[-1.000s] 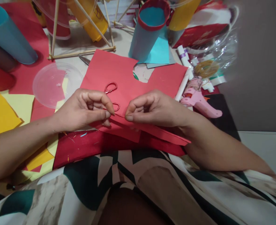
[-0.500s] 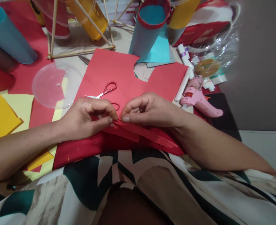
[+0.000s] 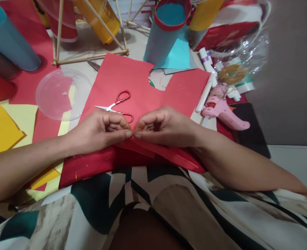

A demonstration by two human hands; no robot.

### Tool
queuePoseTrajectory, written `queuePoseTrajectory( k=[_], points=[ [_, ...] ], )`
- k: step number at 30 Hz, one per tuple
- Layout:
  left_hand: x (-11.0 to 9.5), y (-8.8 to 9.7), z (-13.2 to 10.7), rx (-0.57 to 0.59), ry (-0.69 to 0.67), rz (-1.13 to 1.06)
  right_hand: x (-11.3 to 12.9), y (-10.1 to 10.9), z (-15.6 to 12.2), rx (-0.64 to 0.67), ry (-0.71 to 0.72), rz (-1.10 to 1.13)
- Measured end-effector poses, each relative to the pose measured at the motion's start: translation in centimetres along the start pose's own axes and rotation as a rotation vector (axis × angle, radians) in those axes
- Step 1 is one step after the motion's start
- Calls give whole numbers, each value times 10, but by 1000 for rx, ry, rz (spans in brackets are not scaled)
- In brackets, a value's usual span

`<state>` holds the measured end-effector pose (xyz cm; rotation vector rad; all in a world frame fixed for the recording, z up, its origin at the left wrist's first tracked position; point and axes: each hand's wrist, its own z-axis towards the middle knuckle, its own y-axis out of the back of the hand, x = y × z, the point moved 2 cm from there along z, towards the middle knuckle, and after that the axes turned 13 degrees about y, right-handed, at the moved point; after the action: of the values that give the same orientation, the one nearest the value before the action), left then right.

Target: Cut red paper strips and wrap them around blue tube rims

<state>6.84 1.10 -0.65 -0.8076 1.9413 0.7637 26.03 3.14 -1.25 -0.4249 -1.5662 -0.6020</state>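
Observation:
Thumb and fingertips of my left hand [image 3: 105, 130] are pinched together on a red paper strip [image 3: 170, 154]. My right hand [image 3: 166, 126] pinches the same strip right beside it, so the two thumbs almost meet. From the fingers the strip slants down to the right, over red cloth near my lap; its pinched edge is mostly hidden. Just beyond the hands, red-handled scissors [image 3: 111, 107] lie with their blades towards the left. Under them is a large red paper sheet [image 3: 127, 74] with a rounded cutout at its far edge.
At the right lie a pink glue gun [image 3: 227, 116], white rolls [image 3: 204, 93] and a coil of rubber bands [image 3: 231, 74]. A blue paper cylinder [image 3: 158, 45] stands behind the sheet. A clear plastic lid [image 3: 53, 93] and a stick frame [image 3: 90, 57] are at the left.
My left fingertips have shifted slightly right and closed up to the right ones. The pinch covers more of the strip's edge; the scissors stay where they were.

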Motion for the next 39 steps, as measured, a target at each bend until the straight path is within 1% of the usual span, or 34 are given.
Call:
queuePoseTrajectory(
  k=[2,6,9,14,21,23,28,31,34,39],
  points=[
    [1,0,1,32,22,-25,0,-1,0,-5,10,-20],
    [3,2,3,133,90,-120,-1,0,0,-3,18,-66],
    [2,3,3,164,126,-153,-3,0,0,5,24,-63],
    [2,1,2,139,105,-176,-6,0,1,14,13,-37],
    [4,0,2,151,114,-179,-3,-1,2,-6,41,-73],
    [2,1,1,143,112,-210,-3,0,1,-12,20,-36],
    [-3,8,-2,64,130,-259,3,8,-1,6,-84,29],
    [-3,12,-1,74,148,-252,6,10,-1,5,-126,75],
    [-1,12,0,86,182,-256,4,7,0,-12,-155,98],
    [2,9,0,105,186,-242,2,3,0,-29,-146,145]
  ],
)
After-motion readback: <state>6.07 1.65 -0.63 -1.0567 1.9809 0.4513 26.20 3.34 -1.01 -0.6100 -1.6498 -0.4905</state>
